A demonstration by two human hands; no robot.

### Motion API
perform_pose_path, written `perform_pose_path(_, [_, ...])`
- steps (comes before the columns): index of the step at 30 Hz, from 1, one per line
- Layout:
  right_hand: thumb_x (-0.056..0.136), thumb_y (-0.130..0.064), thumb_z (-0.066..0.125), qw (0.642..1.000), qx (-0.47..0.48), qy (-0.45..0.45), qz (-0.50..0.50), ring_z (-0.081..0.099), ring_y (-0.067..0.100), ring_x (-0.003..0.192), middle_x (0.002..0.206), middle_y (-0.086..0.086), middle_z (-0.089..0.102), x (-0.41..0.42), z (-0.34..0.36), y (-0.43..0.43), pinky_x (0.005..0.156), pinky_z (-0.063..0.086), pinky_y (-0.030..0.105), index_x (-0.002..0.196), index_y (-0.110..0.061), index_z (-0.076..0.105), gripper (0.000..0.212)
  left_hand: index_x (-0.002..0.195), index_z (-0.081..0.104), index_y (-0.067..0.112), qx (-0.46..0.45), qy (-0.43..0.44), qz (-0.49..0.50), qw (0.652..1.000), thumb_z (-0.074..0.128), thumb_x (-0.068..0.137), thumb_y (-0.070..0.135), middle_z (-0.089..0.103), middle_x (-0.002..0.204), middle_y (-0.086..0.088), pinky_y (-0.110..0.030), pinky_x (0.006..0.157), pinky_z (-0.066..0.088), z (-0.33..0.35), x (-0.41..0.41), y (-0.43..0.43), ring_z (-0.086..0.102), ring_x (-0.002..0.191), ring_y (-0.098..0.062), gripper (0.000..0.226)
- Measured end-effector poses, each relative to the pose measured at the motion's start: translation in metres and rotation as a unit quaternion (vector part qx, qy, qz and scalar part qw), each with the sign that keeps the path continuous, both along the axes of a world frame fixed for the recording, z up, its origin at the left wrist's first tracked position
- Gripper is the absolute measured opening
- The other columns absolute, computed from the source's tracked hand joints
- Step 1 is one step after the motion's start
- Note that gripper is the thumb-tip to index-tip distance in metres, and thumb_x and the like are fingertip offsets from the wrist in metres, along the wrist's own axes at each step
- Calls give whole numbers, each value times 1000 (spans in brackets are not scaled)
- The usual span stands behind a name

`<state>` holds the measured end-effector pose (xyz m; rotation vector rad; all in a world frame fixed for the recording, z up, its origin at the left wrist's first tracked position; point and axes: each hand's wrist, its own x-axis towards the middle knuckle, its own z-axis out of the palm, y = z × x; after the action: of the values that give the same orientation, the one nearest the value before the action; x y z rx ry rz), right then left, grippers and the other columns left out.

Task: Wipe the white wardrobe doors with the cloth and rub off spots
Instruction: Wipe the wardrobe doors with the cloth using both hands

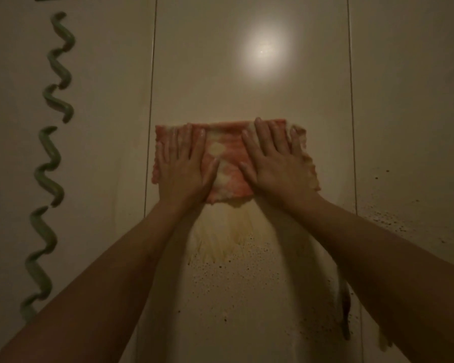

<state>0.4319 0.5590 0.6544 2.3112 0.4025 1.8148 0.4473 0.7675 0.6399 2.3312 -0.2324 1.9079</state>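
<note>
Fingers of both hands lie flat and slightly spread, pressing the cloth (228, 161) against the middle wardrobe door (249, 82); the left hand (185, 169) covers its left part, the right hand (275, 163) its right. Above the cloth the door looks clean, with a lamp glare (263, 49). Below it much seems left: a yellowish smear (231, 231), then dark specks (236, 273) spreading onto the right door (414, 100). Pink-orange with pale patches, the cloth looks damp.
</note>
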Motion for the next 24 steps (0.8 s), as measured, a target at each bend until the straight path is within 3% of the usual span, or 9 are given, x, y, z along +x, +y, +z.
perform_pose_path(7, [100, -60, 20, 1000, -10, -13, 12, -2, 26, 152, 166, 5, 2, 1, 31, 18, 120, -8, 49, 159, -28, 10, 68, 153, 6, 30, 4, -21, 6, 1000, 21, 92, 62, 3, 163, -1, -54, 119, -1, 29, 3, 23, -2, 149, -24, 70])
perform_pose_path(13, [100, -60, 23, 999, -5, -45, 21, 7, 29, 152, 166, 7, 11, 5, 39, 28, 121, -2, 53, 158, -26, 18, 68, 153, 5, 30, 3, -33, -5, 999, 21, 93, 61, 2, 163, 0, -52, 119, -3, 38, 4, 33, -4, 149, -22, 69])
perform_pose_path(24, [100, -62, 16, 1000, -11, -6, 25, -3, 27, 153, 166, 7, 2, 3, -23, 36, 121, -1, 55, 159, -25, 9, 71, 153, 2, 26, -16, -4, 5, 1000, 19, 96, 58, -1, 163, -3, -53, 119, 0, -39, -5, 36, -7, 149, -20, 68])
